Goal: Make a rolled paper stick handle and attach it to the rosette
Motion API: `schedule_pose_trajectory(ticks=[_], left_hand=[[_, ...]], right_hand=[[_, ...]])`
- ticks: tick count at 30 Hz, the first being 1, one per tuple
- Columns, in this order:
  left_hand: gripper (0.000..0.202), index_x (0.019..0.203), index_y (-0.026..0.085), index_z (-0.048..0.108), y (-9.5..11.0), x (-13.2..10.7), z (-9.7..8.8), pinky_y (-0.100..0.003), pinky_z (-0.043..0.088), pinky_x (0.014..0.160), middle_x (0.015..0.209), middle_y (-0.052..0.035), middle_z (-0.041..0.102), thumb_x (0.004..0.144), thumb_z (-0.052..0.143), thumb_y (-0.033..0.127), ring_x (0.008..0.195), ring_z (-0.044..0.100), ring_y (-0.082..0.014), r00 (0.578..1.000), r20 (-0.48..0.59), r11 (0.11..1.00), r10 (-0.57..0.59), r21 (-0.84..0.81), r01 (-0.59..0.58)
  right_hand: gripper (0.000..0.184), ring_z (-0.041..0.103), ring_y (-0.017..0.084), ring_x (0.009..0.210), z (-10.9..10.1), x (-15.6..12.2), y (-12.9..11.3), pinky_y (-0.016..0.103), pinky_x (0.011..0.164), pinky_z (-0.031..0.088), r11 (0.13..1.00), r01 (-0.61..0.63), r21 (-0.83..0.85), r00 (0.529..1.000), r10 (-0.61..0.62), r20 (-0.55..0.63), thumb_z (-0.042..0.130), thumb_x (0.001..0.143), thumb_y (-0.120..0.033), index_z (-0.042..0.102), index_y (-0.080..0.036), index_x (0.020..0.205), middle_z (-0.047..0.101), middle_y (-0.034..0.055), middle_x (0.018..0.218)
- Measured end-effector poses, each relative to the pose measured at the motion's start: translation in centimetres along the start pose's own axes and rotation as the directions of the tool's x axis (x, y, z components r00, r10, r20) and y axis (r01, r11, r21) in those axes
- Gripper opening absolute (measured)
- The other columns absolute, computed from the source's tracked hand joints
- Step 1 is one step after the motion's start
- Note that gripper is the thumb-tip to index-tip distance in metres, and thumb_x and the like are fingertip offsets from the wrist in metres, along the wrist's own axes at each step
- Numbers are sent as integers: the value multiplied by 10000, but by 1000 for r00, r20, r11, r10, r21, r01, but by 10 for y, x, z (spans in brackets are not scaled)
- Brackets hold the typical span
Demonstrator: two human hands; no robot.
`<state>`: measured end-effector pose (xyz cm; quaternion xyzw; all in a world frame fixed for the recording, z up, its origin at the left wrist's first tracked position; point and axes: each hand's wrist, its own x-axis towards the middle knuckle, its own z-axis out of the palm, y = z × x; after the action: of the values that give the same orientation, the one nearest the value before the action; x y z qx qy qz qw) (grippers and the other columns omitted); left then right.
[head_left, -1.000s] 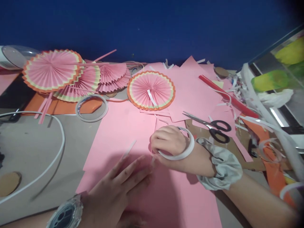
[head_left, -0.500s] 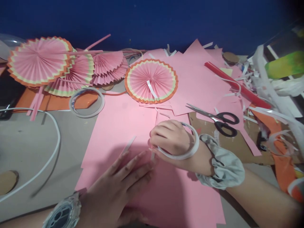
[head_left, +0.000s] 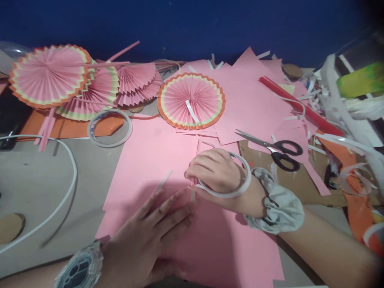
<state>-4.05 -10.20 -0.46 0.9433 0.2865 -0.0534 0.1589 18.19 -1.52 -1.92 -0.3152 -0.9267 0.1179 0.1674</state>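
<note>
My left hand lies flat with fingers spread on a large pink paper sheet, a watch on its wrist. My right hand rests curled on the same sheet just beyond the left fingertips. A white tape roll is looped round that hand like a bracelet, and the fingers are closed near the roll's front edge, where a short strip hangs down. A grey scrunchie sits on the right wrist.
Black-handled scissors lie right of my right hand. A pink pleated paper fan sits beyond it, several more fans at far left. A second tape ring, a white band, a red stick and paper scraps surround.
The view has tilted slightly. My right hand has shifted a little to the left with the tape roll; the left hand stays flat on the pink sheet.
</note>
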Motion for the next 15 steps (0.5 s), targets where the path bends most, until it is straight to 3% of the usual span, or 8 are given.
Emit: schedule_pose_trajectory(ticks=[9, 15], left_hand=[[740, 1457, 222, 129, 1, 0, 3, -409, -91, 1097, 1513, 1, 207, 867, 263, 647, 1377, 141, -237, 998, -57, 1000, 8, 8, -7], [726, 1446, 196, 208, -8, 4, -4, -388, -57, 1115, 1521, 6, 190, 873, 235, 642, 1391, 101, -241, 998, -48, 999, 32, 41, -30]], right_hand=[[233, 485, 226, 942, 4, -5, -1, 387, 875, 301, 992, -53, 116, 993, 40, 107, 528, 788, -275, 578, -207, 1005, 604, 47, 934], [219, 481, 220, 965, 1, -4, -5, 387, 887, 304, 988, -80, 134, 990, 63, 127, 494, 836, -307, 577, -199, 1007, 598, 48, 945]])
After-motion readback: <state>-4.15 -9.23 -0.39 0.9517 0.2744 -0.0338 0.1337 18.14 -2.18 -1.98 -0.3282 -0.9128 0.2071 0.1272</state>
